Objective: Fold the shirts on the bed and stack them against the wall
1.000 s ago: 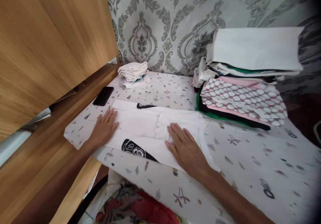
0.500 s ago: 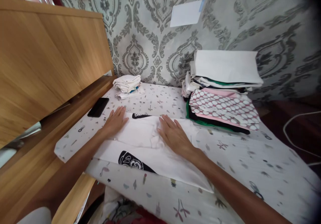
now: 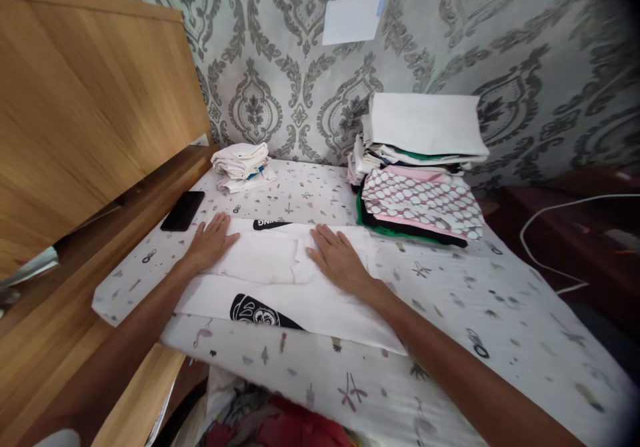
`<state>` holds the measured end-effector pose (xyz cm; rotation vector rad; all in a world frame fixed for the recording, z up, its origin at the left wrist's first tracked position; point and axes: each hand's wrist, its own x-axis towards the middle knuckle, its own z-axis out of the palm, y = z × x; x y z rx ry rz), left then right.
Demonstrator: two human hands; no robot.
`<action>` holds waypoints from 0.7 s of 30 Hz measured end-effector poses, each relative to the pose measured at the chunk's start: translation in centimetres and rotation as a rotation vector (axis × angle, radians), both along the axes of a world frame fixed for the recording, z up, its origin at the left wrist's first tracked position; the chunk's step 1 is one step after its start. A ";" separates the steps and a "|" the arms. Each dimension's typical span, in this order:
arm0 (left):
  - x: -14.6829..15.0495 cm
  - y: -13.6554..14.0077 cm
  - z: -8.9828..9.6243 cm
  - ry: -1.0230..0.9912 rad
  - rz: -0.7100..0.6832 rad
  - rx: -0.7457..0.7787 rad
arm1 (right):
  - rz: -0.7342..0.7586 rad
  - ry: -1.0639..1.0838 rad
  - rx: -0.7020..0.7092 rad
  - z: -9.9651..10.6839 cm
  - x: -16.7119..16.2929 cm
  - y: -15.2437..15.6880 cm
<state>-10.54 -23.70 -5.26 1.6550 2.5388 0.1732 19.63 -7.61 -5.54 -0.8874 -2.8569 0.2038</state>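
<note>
A white T-shirt [image 3: 265,263] with black printed graphics lies partly folded on the patterned sheet, its sides turned in toward the middle. My left hand [image 3: 210,241] rests flat on the shirt's left end, fingers stretched out and pointing away from me. On the right part of the shirt, my right hand [image 3: 339,259] lies palm down with its fingers extended. Neither hand grips the cloth. What lies under the palms is hidden.
A tall stack of folded clothes [image 3: 423,197] stands back right against the patterned wall. A smaller folded pile [image 3: 243,163] sits back left. A black phone [image 3: 183,211] lies near the wooden panel [image 3: 100,93]. A white cable [image 3: 530,230] hangs beyond the right edge.
The whole view has shifted, so things sit a little farther left. Both hands stay flat on the shirt, with little visible movement across it.
</note>
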 end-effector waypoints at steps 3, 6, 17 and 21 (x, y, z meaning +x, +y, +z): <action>-1.5 0.2 1.0 -0.119 -0.014 0.037 | 0.006 0.029 0.003 1.3 -0.3 -1.2; -3.7 0.8 2.4 -0.199 -0.063 0.104 | 0.131 0.136 0.029 3.3 -2.2 -5.0; -6.4 3.3 3.7 -0.145 0.076 0.058 | 0.556 0.090 -0.005 4.4 -14.3 -19.6; -6.9 3.1 4.2 -0.196 0.122 0.039 | 0.579 0.083 0.027 4.4 -15.6 -20.0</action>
